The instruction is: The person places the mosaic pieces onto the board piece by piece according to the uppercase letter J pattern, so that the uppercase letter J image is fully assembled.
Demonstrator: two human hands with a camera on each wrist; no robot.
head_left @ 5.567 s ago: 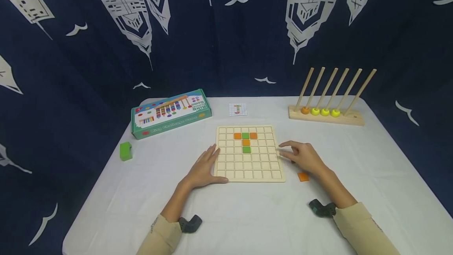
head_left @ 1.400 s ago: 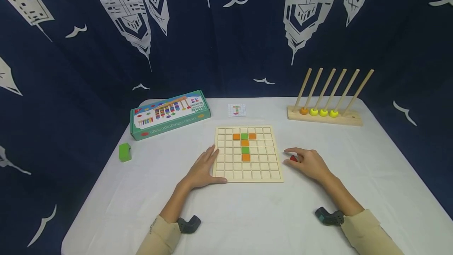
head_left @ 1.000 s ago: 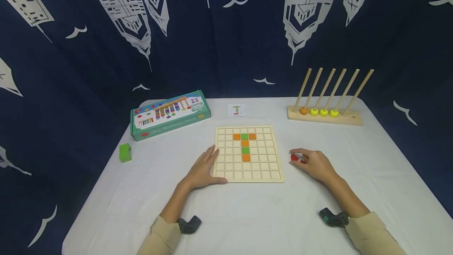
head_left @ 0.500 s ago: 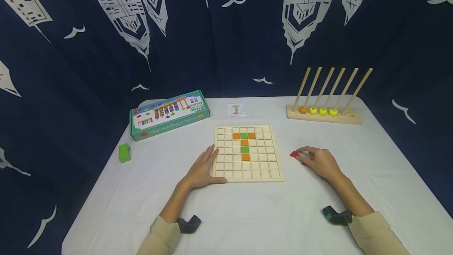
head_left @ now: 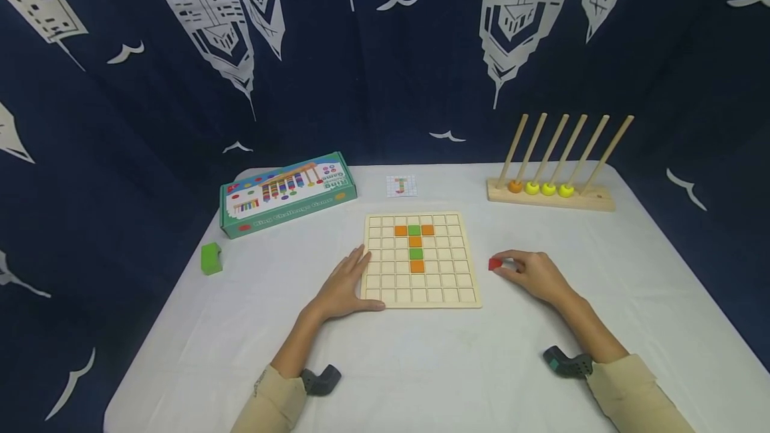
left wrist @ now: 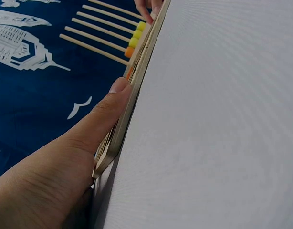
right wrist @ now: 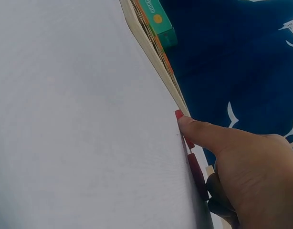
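A square wooden grid board [head_left: 392, 280] lies on the white table, with orange and green tiles forming a T shape in its cells. My left hand [head_left: 343, 288] rests at the board's left edge, fingers spread, with the thumb [left wrist: 119, 87] along the front edge. Right of the board, my right hand [head_left: 538, 276] pinches a small red tile [head_left: 494, 264] between thumb and fingers, just above or on the cloth. In the right wrist view a second red tile [right wrist: 198, 176] shows below the hand; whether the curled fingers touch it I cannot tell.
A small pattern card [head_left: 402, 186] lies behind the board. The green game box [head_left: 295, 216] and a green block [head_left: 211, 258] are at the left. At the back right stands a wooden peg rack [head_left: 595, 202] with orange and yellow rings.
An orange tile that lay right of the board is gone from there, and the T's stem has one more orange tile. The right hand has taken hold of a red tile and shifted slightly left.
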